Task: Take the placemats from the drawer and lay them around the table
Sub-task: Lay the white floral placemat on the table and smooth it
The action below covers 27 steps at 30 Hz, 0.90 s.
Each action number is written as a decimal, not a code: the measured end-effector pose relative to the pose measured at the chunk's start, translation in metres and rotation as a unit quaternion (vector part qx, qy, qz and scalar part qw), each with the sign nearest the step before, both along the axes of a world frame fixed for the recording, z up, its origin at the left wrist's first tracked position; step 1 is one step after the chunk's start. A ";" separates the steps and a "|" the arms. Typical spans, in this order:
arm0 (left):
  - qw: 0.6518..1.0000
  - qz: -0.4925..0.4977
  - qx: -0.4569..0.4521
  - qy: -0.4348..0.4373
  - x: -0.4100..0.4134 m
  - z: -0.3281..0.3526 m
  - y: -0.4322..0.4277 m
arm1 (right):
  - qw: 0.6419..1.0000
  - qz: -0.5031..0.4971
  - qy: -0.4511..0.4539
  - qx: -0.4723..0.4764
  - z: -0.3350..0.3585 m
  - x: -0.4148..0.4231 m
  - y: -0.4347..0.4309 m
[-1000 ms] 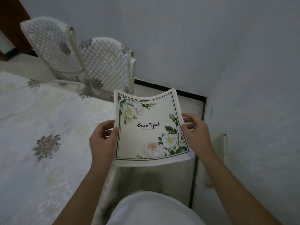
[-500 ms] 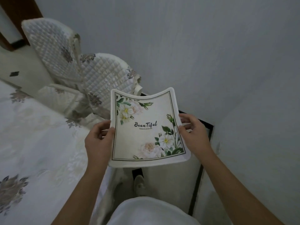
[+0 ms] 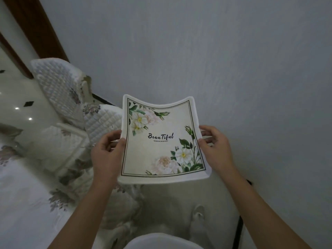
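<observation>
A cream placemat (image 3: pixel 161 141) printed with white flowers and the word "Beautiful" hangs in the air in front of me, its far edge curling up. My left hand (image 3: pixel 107 151) pinches its left edge, thumb on top. My right hand (image 3: pixel 213 148) pinches its right edge the same way. The table (image 3: pixel 23 203), under a white floral tablecloth, lies at the lower left, left of the mat and not beneath it. The drawer is out of sight.
Two chairs with quilted white covers (image 3: pixel 59 90) (image 3: pixel 104 123) stand at the table's far side by the grey wall (image 3: pixel 215 51). A glossy tiled floor (image 3: pixel 14 97) and a brown door frame (image 3: pixel 36 27) are at the upper left.
My view has swung right and along the table: table and chairs have slid to the left of the frame. Both hands keep the same hold on the placemat.
</observation>
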<state>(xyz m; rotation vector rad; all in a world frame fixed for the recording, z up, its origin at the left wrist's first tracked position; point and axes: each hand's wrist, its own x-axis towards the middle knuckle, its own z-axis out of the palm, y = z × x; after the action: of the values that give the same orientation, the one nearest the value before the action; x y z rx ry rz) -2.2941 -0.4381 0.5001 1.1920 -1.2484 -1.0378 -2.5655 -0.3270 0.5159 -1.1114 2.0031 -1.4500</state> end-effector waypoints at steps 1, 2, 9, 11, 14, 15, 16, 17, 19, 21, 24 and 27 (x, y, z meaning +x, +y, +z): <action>1.000 0.018 0.003 -0.003 -0.004 -0.001 -0.011 | 1.000 0.018 -0.002 -0.001 -0.001 -0.007 -0.021; 0.999 0.033 0.006 -0.007 -0.008 -0.002 -0.021 | 0.999 0.037 -0.001 -0.002 -0.002 -0.014 -0.041; 0.981 0.192 -0.001 -0.015 -0.034 0.008 -0.063 | 0.978 0.211 0.000 -0.004 0.010 -0.054 -0.178; 0.970 0.242 0.010 -0.009 -0.035 0.011 -0.060 | 0.961 0.275 0.004 -0.001 0.013 -0.054 -0.215; 0.939 0.344 0.011 -0.020 -0.034 0.016 -0.046 | 0.926 0.378 0.012 0.008 0.016 -0.034 -0.261; 0.926 0.377 0.013 -0.023 -0.031 0.016 -0.041 | 0.912 0.410 0.014 0.008 0.017 -0.023 -0.273; 0.914 0.406 0.017 -0.022 -0.028 0.017 -0.035 | 0.898 0.440 0.015 0.007 0.018 -0.011 -0.284; 0.902 0.432 0.021 -0.017 -0.024 0.017 -0.030 | 0.884 0.467 0.014 0.004 0.018 0.000 -0.294; 0.877 0.480 0.027 -0.006 -0.016 0.014 -0.024 | 0.860 0.510 0.016 -0.001 0.019 0.023 -0.311; 0.854 0.520 0.022 0.001 -0.010 0.009 -0.022 | 0.840 0.543 0.020 -0.007 0.019 0.043 -0.327; 0.831 0.556 0.022 0.016 -0.006 0.004 -0.033 | 0.818 0.575 0.025 -0.015 0.020 0.067 -0.348; 0.818 0.574 0.028 0.029 -0.003 -0.003 -0.053 | 0.806 0.591 0.037 -0.018 0.019 0.081 -0.370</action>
<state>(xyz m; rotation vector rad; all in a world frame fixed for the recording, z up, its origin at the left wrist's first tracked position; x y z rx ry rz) -2.2972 -0.4915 0.4968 1.5942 -0.2548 -0.1753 -2.4849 -0.6970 0.5349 -1.9121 0.8493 -0.7263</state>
